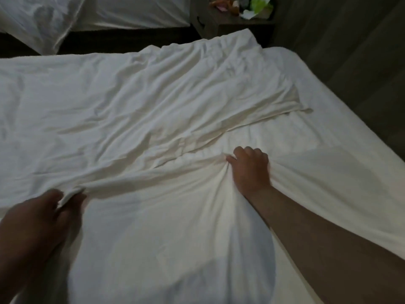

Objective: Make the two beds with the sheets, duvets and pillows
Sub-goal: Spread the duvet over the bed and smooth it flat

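At lower left my left hand pinches a fold of the white sheet, right of centre my right hand clutches a bunch of it, the sheet lying rumpled over the bed, and a pillow shows at upper left.

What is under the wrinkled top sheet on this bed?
A smoother white layer shows past the sheet's right edge, where the right hand bunches it. Anything under the rest of the sheet is covered.
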Demonstrator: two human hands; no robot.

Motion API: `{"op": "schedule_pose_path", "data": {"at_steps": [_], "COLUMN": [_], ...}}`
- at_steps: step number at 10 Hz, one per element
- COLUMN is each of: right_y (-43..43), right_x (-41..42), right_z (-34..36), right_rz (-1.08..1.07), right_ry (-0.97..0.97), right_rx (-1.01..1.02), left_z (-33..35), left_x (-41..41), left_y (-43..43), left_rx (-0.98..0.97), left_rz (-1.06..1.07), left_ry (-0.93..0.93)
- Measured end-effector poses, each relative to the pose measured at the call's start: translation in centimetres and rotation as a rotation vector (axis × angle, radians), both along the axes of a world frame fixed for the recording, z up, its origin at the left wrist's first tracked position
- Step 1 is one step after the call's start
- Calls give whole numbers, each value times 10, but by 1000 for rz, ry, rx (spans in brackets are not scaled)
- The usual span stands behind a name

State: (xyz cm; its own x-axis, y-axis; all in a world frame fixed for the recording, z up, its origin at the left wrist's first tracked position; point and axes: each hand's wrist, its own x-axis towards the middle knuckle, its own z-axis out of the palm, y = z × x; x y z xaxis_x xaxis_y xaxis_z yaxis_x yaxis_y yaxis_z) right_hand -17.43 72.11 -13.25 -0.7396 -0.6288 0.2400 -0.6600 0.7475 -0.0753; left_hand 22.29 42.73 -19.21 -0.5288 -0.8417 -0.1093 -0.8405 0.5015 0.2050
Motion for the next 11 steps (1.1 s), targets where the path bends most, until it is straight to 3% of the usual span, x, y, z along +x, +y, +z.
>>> {"op": "schedule_pose_path", "data": {"at_steps": [1,2,3,4,5,6,7,8,9,10,11], "right_y": [-23,-12,35,94,147,157,123,98,86,56,17], "right_x": [-10,-20,-73,-147,-194,-205,-217,-233,-246,-259,-264], "right_z": [-14,-32,-31,-15,-14,-20,-12,-18,-31,-24,-17], "right_rz": [139,214,170,-8,-118,-27,27,155,94,179,238], "right_ry": [-46,-246,-109,-59,-144,-43,113,158,-38,-263,-400], "right_rx": [17,10,-59,296,456,164,3,-34,-23,20,32], "left_z": [-38,13,59,65,53,49,42,34,24,15,14], "left_x": [15,-63,-151,-249,-333,-363,-353,-349,-361,-368,-374], "left_y": [-38,14,73,127,176,207,202,179,146,117,108], "left_rx": [26,53,65,153,241,220,66,7,-216,-149,-65], "left_rz": [-73,-84,-213,-440,-462,-353,-277,-368,-294,-263,-271], "left_ry": [-64,-75,73,96,-26,-14,192,272,249,65,194]}}
